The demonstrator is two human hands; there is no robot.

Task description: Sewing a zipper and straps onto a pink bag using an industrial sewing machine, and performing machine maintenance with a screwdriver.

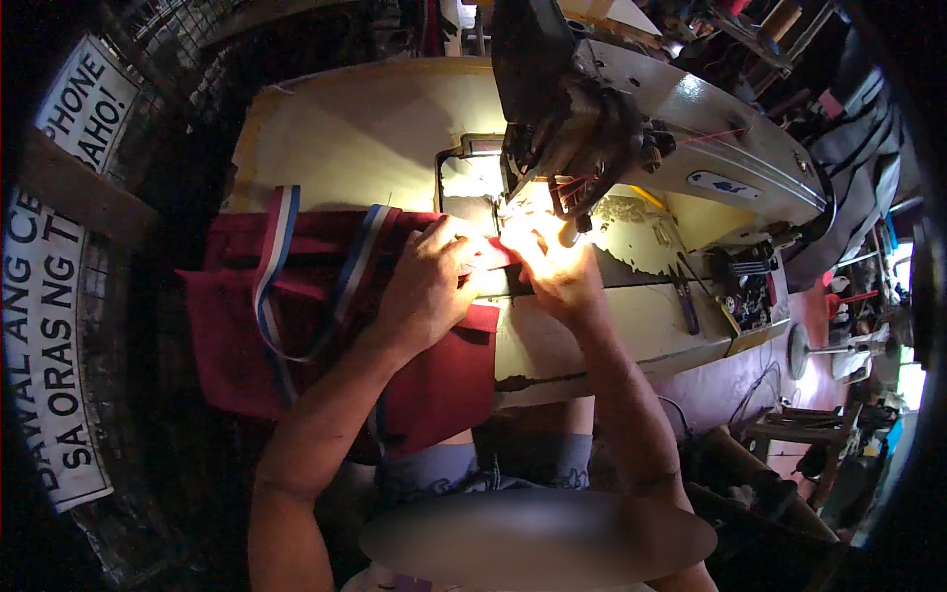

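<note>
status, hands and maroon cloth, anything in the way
Left hand and right hand at maroon cloth, grip lost in glare. Cloth hangs over table near edge. Striped ribbon looped on it, left of hands.

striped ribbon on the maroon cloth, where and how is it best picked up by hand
Probably best pinched across the left strand of the striped ribbon, coming from the person's left. That stretch is narrow and lies uncovered over the maroon cloth, while the right strand runs closer to the left hand.
</note>
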